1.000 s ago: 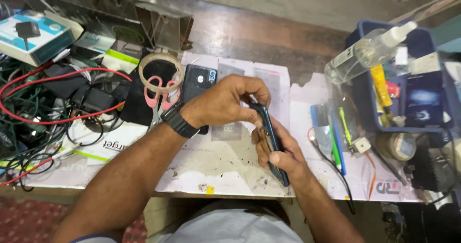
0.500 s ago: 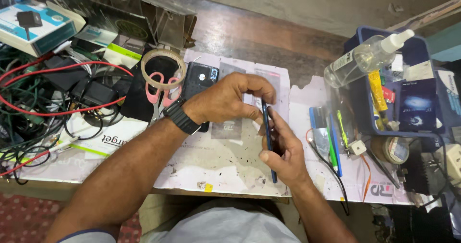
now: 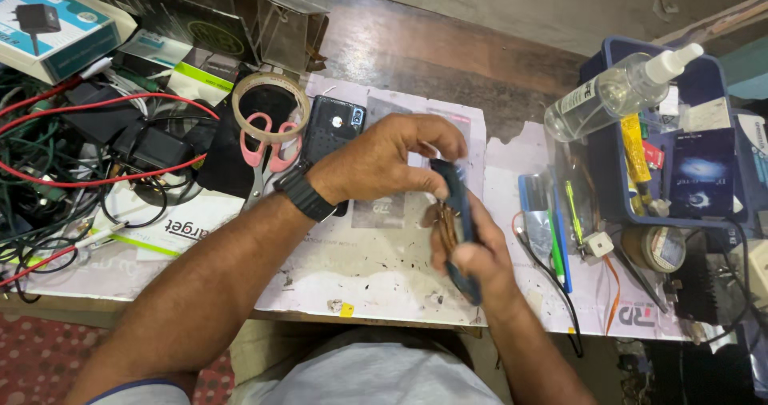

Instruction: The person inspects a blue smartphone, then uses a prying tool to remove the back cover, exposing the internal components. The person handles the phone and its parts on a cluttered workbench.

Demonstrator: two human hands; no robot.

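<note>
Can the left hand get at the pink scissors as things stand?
Probably not at once: the left hand is pinching the dark phone that the right hand also grips. The pink scissors lie uncovered nearby, just beyond its wrist, so once freed, likely yes.

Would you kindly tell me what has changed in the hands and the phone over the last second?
Little moved. The left hand has kept its fingertips at the top edge of the dark blue phone; the right hand still grips it edge-on from below. The scissors, tape roll and spray bottle lie as before.
</note>
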